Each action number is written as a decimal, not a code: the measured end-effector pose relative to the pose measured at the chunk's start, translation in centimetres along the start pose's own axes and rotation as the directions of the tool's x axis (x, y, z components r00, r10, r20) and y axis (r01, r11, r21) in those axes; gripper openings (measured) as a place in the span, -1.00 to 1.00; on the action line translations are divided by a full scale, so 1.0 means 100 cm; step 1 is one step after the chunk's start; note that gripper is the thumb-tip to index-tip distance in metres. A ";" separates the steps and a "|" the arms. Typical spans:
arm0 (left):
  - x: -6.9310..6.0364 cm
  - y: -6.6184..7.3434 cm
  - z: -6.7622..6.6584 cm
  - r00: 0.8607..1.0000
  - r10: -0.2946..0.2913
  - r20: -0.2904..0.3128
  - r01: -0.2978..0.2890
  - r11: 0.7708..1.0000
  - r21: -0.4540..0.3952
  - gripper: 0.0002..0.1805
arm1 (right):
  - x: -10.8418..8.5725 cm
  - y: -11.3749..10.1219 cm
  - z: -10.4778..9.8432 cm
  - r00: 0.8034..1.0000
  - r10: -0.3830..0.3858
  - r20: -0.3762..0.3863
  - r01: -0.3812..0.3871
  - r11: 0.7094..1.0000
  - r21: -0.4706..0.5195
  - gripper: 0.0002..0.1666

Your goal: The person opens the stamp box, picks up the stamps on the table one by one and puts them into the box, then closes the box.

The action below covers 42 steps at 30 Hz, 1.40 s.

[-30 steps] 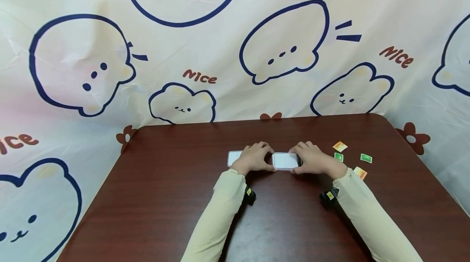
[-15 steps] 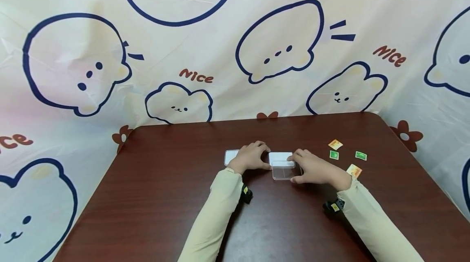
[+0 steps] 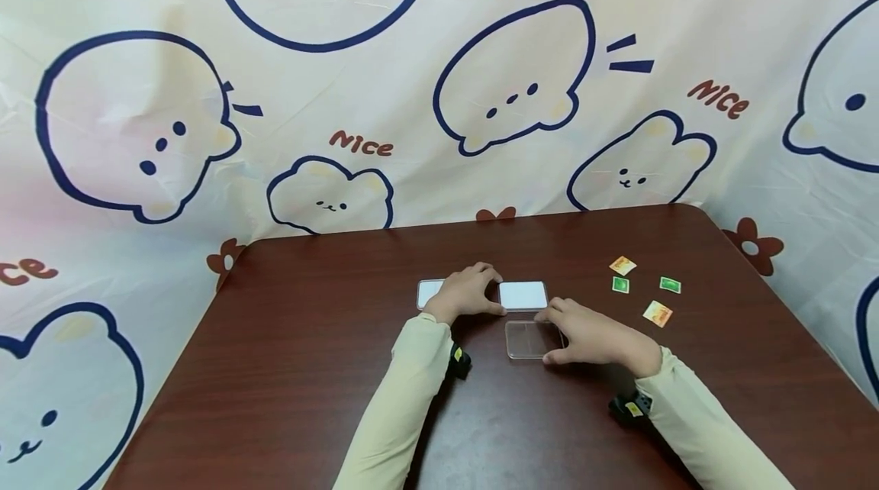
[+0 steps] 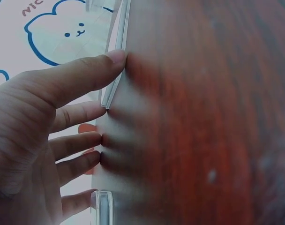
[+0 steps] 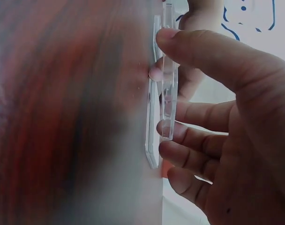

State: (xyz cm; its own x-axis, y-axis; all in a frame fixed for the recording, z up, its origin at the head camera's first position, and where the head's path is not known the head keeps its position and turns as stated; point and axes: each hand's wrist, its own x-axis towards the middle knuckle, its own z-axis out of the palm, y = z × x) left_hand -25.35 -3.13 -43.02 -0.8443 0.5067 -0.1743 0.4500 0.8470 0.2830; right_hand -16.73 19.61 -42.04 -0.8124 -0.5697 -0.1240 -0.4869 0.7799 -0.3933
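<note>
In the head view a flat white rectangular piece (image 3: 523, 296) lies on the brown table, its left end between the thumb and fingers of my left hand (image 3: 465, 294). The left wrist view has my left thumb (image 4: 91, 77) and a fingertip touching its edges. A clear, shallow rectangular piece (image 3: 527, 340) is nearer the front, gripped at its right end by my right hand (image 3: 590, 333). From the right wrist, the clear piece (image 5: 168, 89) shows between thumb and fingers, apart from the white piece. Another white piece (image 3: 429, 291) lies left of my left hand, partly hidden by it.
Two orange cards (image 3: 623, 265) (image 3: 658, 314) and two green cards (image 3: 620, 285) (image 3: 670, 285) lie on the table to the right. Behind the table's far edge (image 3: 412, 229) hangs a printed cloth.
The clear piece has come off the white piece and moved toward the front in my right hand. My left hand remains at the white piece. The head view has shifted slightly.
</note>
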 end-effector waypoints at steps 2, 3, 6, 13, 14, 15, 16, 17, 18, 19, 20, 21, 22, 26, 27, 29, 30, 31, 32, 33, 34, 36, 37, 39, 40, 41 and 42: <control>0.000 -0.001 0.001 1.000 -0.004 0.000 0.004 1.000 0.004 -0.33 | -0.001 -0.002 0.002 1.000 -0.018 0.002 0.018 1.000 -0.003 -0.34; 0.000 -0.002 0.001 1.000 -0.005 -0.002 0.006 1.000 0.003 -0.33 | -0.002 -0.003 0.003 1.000 -0.025 0.002 0.025 1.000 -0.010 -0.34; 0.000 -0.002 0.000 1.000 -0.003 -0.008 0.003 1.000 0.001 -0.33 | -0.003 -0.006 0.005 0.999 -0.044 0.001 0.044 0.999 -0.031 -0.34; 0.000 -0.004 0.000 1.000 0.004 -0.010 -0.004 1.000 0.004 -0.34 | -0.003 -0.007 0.011 0.998 -0.057 -0.003 0.057 0.997 -0.061 -0.34; 0.000 -0.004 0.000 1.000 0.005 -0.009 -0.005 1.000 0.002 -0.34 | -0.003 -0.008 0.012 0.998 -0.057 -0.005 0.057 0.996 -0.065 -0.34; 0.000 -0.005 0.000 1.000 0.008 -0.008 -0.008 1.000 -0.005 -0.34 | -0.003 -0.008 0.013 0.998 -0.055 -0.008 0.054 0.996 -0.069 -0.35; 0.000 -0.006 -0.001 1.000 0.010 -0.008 -0.010 1.000 -0.012 -0.34 | -0.003 -0.008 0.014 0.998 -0.054 -0.012 0.053 0.996 -0.072 -0.35; 0.000 -0.006 -0.001 1.000 0.012 -0.008 -0.012 1.000 -0.022 -0.33 | -0.004 -0.009 0.014 0.998 -0.057 -0.017 0.055 0.996 -0.075 -0.35; -0.001 -0.007 -0.001 1.000 0.014 -0.009 -0.015 0.999 -0.033 -0.33 | -0.004 -0.009 0.015 0.998 -0.057 -0.023 0.055 0.995 -0.082 -0.35; -0.001 -0.009 -0.002 1.000 0.018 -0.013 -0.019 0.999 -0.042 -0.32 | -0.004 -0.010 0.016 0.998 -0.057 -0.028 0.054 0.995 -0.087 -0.35; -0.002 -0.010 -0.003 1.000 0.021 -0.016 -0.022 0.998 -0.054 -0.32 | -0.004 -0.010 0.016 0.998 -0.057 -0.033 0.054 0.994 -0.094 -0.36; -0.003 -0.012 -0.004 0.999 0.024 -0.021 -0.025 0.998 -0.064 -0.32 | -0.004 -0.011 0.017 0.997 -0.060 -0.037 0.056 0.994 -0.097 -0.36; -0.003 -0.013 -0.006 0.999 0.028 -0.027 -0.029 0.997 -0.069 -0.31 | -0.005 -0.011 0.017 0.997 -0.066 -0.041 0.061 0.993 -0.101 -0.36; -0.009 -0.023 -0.012 0.998 0.041 -0.057 -0.047 0.994 -0.096 -0.31 | -0.006 -0.013 0.017 0.997 -0.068 -0.045 0.063 0.992 -0.106 -0.36; -0.010 -0.025 -0.013 0.997 0.041 -0.064 -0.048 0.994 -0.100 -0.30 | -0.006 -0.013 0.017 0.996 -0.072 -0.047 0.067 0.992 -0.107 -0.35; -0.014 -0.031 -0.016 0.996 0.039 -0.077 -0.048 0.991 -0.121 -0.30 | -0.007 -0.013 0.016 0.996 -0.073 -0.047 0.068 0.992 -0.110 -0.33; -0.016 -0.033 -0.017 0.996 0.034 -0.083 -0.045 0.990 -0.133 -0.30 | -0.007 -0.013 0.016 0.996 -0.077 -0.046 0.072 0.991 -0.112 -0.31; -0.019 -0.036 -0.018 0.996 0.029 -0.086 -0.041 0.989 -0.143 -0.30 | -0.007 -0.013 0.015 0.996 -0.076 -0.043 0.071 0.991 -0.113 -0.29; -0.021 -0.039 -0.019 0.996 0.025 -0.089 -0.039 0.987 -0.154 -0.29 | -0.007 -0.013 0.015 0.996 -0.076 -0.038 0.071 0.991 -0.113 -0.27; -0.024 -0.042 -0.020 0.996 0.021 -0.090 -0.036 0.985 -0.166 -0.29 | -0.007 -0.013 0.014 0.997 -0.073 -0.031 0.069 0.991 -0.113 -0.24; -0.027 -0.045 -0.020 0.996 0.018 -0.093 -0.034 0.983 -0.179 -0.28 | -0.007 -0.013 0.014 0.998 -0.065 -0.023 0.062 0.992 -0.111 -0.22; -0.033 -0.051 -0.022 0.995 0.008 -0.096 -0.027 0.981 -0.195 -0.27 | -0.006 -0.013 0.013 0.999 -0.049 -0.013 0.048 0.993 -0.106 -0.20; -0.036 -0.054 -0.023 0.995 0.004 -0.098 -0.024 0.980 -0.198 -0.26 | -0.006 -0.013 0.012 0.999 -0.044 -0.014 0.042 0.993 -0.108 -0.19; -0.041 -0.059 -0.025 0.994 -0.008 -0.108 -0.014 0.981 -0.195 -0.25 | -0.004 -0.013 0.010 0.999 -0.045 -0.027 0.041 0.993 -0.111 -0.19; -0.044 -0.062 -0.026 0.993 -0.016 -0.116 -0.007 0.981 -0.192 -0.25 | -0.003 -0.014 0.009 0.998 -0.051 -0.039 0.046 0.992 -0.117 -0.20; -0.046 -0.065 -0.027 0.992 -0.024 -0.124 0.000 0.982 -0.191 -0.24 | -0.001 -0.014 0.008 0.996 -0.064 -0.054 0.057 0.991 -0.121 -0.21; -0.048 -0.068 -0.028 0.991 -0.031 -0.132 0.005 0.983 -0.186 -0.24 | 0.000 -0.014 0.006 0.995 -0.076 -0.068 0.066 0.990 -0.126 -0.21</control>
State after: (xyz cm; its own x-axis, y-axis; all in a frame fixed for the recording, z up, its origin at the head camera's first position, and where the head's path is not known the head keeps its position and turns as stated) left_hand -25.16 -11.80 -41.48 -0.8887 0.4549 -0.0566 0.3833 0.8051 0.4527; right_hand -15.85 18.29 -42.06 -0.7934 -0.6079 -0.0313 -0.5764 0.7668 -0.2824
